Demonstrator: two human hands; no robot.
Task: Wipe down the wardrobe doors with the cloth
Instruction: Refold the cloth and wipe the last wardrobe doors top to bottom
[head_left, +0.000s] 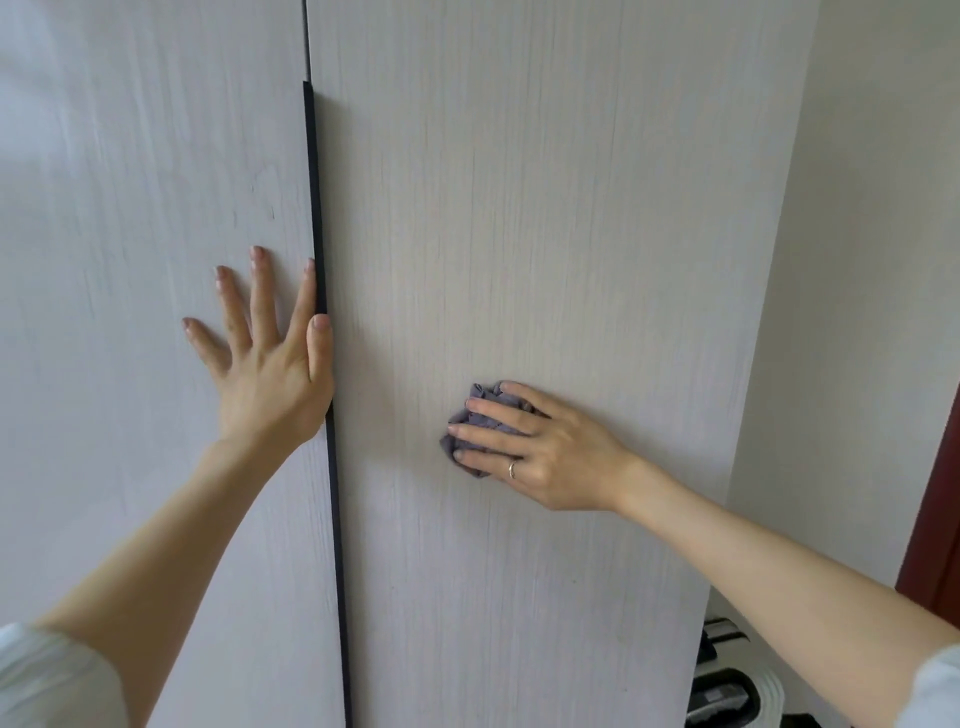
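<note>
- Cloth (480, 415): small grey-purple rag, bunched into a wad, pressed against the right wardrobe door (545, 234) at about mid-height in view. Judged light, soft and limp; likely to unfold or slip if held loosely, so best kept under the flat fingers with the palm behind it.
- Right hand (540, 452): fingers nearly straight, laid over the cloth and pressing it to the panel; ring on one finger.
- Left hand (270, 358): flat and spread, holding nothing, resting on the left wardrobe door (130, 260) with the thumb beside the dark handle strip (317, 234).
- Doors: pale wood-grain panels, stiff, smooth, probably slick.
- Surround: white wall (857, 260) at right; dark objects near the floor at lower right, too unclear to name.
</note>
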